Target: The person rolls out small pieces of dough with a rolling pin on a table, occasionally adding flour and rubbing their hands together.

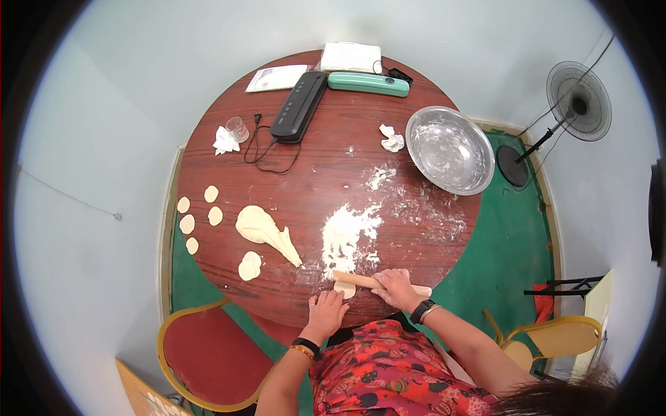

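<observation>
On the near edge of the round table, a small flattened dough round [345, 290] lies partly under a wooden rolling pin [356, 279]. My right hand [397, 290] is closed over the pin, whose far tip points left. My left hand [327, 312] has its fingertips at the near left edge of the dough round and grips it; the thumb's hold is partly hidden. Loose white flour [343, 236] is spread just beyond the pin. Left of it sits a larger lump of dough [257, 225] with a long tail, and a small stack of dough rounds [250, 266].
Several single dough rounds [187, 224] lie at the table's left. Farther back are a glass [237, 129], a black corded appliance [299, 107], a mint-green appliance [369, 84] and crumpled tissue [392, 141]. A floury metal basin [449, 150] stands at the right edge.
</observation>
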A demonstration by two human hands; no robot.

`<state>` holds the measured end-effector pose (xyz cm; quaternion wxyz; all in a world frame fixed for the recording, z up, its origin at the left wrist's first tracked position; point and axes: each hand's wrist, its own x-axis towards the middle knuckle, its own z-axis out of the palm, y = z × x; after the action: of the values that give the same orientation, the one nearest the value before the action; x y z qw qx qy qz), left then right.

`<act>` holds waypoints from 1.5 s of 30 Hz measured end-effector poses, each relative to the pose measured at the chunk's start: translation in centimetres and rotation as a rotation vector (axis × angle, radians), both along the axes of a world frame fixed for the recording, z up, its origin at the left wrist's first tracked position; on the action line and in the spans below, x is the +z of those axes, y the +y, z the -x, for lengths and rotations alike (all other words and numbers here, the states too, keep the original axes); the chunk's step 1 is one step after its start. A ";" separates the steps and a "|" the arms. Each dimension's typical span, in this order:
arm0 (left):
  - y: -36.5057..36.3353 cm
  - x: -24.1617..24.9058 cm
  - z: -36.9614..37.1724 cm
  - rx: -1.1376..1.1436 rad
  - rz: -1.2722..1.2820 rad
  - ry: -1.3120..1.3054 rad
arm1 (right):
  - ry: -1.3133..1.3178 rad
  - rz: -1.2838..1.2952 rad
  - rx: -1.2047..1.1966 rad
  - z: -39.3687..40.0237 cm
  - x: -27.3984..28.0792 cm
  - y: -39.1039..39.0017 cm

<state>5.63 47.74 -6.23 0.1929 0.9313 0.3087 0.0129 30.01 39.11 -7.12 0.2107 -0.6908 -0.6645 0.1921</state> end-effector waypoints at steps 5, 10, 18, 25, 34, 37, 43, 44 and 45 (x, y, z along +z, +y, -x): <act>-1.4 0.3 0.8 0.111 0.017 -0.136 | -0.038 -0.038 0.071 1.0 -0.3 -1.7; -0.8 0.4 0.5 0.196 0.019 -0.094 | -0.098 -0.032 0.122 1.7 -0.2 -2.4; 2.2 -0.8 -1.6 0.197 0.094 0.178 | -0.218 -0.002 -0.013 2.1 0.7 -1.1; 5.5 -0.9 -4.0 0.193 0.077 0.150 | -0.214 0.037 -0.122 1.6 -0.2 1.2; 7.1 -0.8 -6.3 0.354 -0.029 0.010 | -0.091 -0.031 -0.009 0.5 -0.2 0.8; 5.7 -1.9 -3.8 0.352 -0.016 -0.209 | -0.100 -0.022 -0.035 0.3 -1.1 0.9; 2.3 -1.5 0.2 0.038 -0.039 -0.165 | -0.079 -0.056 -0.050 -0.3 -1.0 0.9; 1.9 -1.5 0.6 0.009 -0.077 -0.137 | -0.069 -0.044 -0.063 -0.4 -0.9 0.7; 1.5 -1.6 0.9 -0.019 -0.114 -0.109 | -0.058 -0.032 -0.075 -0.5 -0.7 0.5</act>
<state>4.77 49.26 -7.85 0.1562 0.9416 0.2877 0.0792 30.52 39.62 -7.87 0.2094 -0.7169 -0.6471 0.1532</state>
